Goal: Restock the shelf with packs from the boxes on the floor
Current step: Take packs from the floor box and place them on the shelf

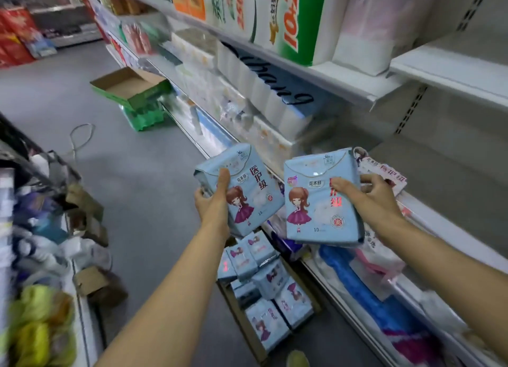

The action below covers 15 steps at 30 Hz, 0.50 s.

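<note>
My left hand (213, 198) grips a light blue pack (247, 185) printed with a cartoon girl in a purple dress. My right hand (368, 194) holds a second, matching blue pack (310, 201) close to the front edge of the grey shelf (428, 171). Both packs hang in the air above the open cardboard box (242, 320) on the floor, which holds several more of the same packs (264, 278). A pink and white pack (384, 171) lies on the shelf just behind my right hand.
White shelf boards run along the right, with paper rolls (275, 102) and tall tissue packs (297, 17) above. An empty cardboard tray on green boxes (132, 88) stands further down the aisle. Assorted goods crowd a rack (35, 243) on the left. Blue and pink packs (365, 292) fill the lower shelf.
</note>
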### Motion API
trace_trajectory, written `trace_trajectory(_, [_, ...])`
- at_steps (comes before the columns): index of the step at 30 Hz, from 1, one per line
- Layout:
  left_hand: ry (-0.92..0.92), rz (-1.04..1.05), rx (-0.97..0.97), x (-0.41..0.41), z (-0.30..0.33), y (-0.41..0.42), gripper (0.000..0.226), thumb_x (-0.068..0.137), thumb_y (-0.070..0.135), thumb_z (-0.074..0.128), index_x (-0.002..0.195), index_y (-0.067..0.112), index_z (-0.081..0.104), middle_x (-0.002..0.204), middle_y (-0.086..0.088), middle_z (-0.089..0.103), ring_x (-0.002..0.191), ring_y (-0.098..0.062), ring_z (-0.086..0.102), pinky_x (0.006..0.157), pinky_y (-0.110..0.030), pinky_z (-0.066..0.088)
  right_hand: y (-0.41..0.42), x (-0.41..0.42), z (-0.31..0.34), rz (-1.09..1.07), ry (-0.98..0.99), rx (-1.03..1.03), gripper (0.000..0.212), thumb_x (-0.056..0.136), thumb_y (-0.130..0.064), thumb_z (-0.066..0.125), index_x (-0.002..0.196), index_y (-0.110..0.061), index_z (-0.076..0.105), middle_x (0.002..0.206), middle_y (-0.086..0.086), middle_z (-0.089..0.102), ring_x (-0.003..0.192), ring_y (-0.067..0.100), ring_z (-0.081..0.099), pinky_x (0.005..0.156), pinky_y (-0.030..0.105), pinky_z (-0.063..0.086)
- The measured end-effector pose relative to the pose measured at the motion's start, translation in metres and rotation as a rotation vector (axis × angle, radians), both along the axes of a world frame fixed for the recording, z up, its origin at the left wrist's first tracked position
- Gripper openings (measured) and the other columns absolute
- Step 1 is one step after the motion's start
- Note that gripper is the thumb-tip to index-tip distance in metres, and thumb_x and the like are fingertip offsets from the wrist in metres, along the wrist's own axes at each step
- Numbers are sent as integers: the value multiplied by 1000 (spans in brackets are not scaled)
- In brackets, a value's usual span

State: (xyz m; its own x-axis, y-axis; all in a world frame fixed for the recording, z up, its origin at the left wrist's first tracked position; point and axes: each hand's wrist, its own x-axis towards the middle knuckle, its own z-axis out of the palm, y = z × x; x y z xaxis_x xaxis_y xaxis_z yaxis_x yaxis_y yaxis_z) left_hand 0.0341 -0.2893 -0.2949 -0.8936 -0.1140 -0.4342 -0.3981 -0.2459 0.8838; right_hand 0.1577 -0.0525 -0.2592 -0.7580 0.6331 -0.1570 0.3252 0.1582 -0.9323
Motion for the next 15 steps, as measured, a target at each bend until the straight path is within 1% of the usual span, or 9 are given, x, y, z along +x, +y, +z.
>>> trace_trajectory(3, [-130, 45, -36, -1, -57, -11, 83, 66, 61, 81, 128, 20, 45, 100, -8, 73, 83, -27, 73, 69, -39, 58, 7, -7, -58, 2, -139, -44, 65, 64, -58, 80, 107, -16, 57, 98, 1, 70, 85, 19, 69, 83, 43, 56])
trace_trajectory(4, [-177, 64, -62, 0, -77, -12, 88, 60, 65, 81, 127, 20, 46, 103, -9, 72, 84, -28, 73, 70, -39, 58, 8, -9, -79, -1, -186, -84, 61, 66, -55, 81, 105, -15, 58, 98, 4, 71, 85, 21, 69, 83, 44, 56])
trace_trajectory(6, [-259, 96, -111, 3, -120, -14, 97, 48, 72, 81, 123, 19, 49, 104, -10, 72, 83, -29, 73, 70, -41, 59, 12, -14, -123, 13, -261, -147, 45, 72, -45, 81, 96, -14, 58, 96, 10, 72, 83, 24, 70, 81, 43, 57])
trace_trajectory(7, [-301, 95, -126, 5, -140, -15, 96, 47, 73, 81, 121, 19, 50, 102, -11, 73, 81, -30, 73, 71, -43, 59, 14, -16, -146, 8, -302, -161, 40, 74, -42, 80, 92, -14, 58, 94, 11, 72, 82, 26, 70, 79, 43, 57])
trace_trajectory(9, [-370, 93, -155, 10, -185, -18, 86, 55, 67, 81, 118, 16, 53, 98, -11, 74, 80, -30, 74, 73, -46, 60, 15, -21, -195, 27, -399, -186, 38, 76, -40, 79, 92, -10, 62, 92, 11, 73, 78, 24, 70, 72, 37, 56])
trace_trajectory(10, [-397, 93, -172, 12, -208, -19, 80, 59, 64, 81, 116, 14, 56, 95, -12, 75, 79, -30, 74, 72, -45, 60, 14, -23, -219, 34, -425, -203, 42, 76, -41, 79, 94, -7, 64, 92, 11, 73, 78, 24, 69, 69, 34, 54])
trace_trajectory(12, [-461, 90, -189, 18, -249, -20, 72, 64, 61, 80, 113, 13, 59, 92, -12, 76, 78, -30, 74, 73, -44, 60, 14, -27, -271, 18, -500, -252, 58, 70, -52, 80, 101, -6, 63, 94, 10, 72, 79, 24, 70, 71, 36, 55])
trace_trajectory(13, [-498, 89, -196, 20, -271, -21, 69, 66, 60, 79, 112, 13, 60, 91, -12, 76, 79, -30, 74, 75, -46, 60, 12, -28, -294, 7, -545, -278, 62, 68, -54, 80, 102, -6, 62, 94, 10, 72, 80, 24, 69, 72, 37, 55])
trace_trajectory(15, [-552, 96, -210, 26, -309, -21, 60, 70, 59, 78, 108, 15, 63, 88, -12, 76, 80, -30, 74, 79, -48, 59, 9, -31, -339, -22, -586, -313, 55, 73, -46, 79, 104, -5, 61, 95, 11, 71, 80, 24, 68, 72, 34, 52])
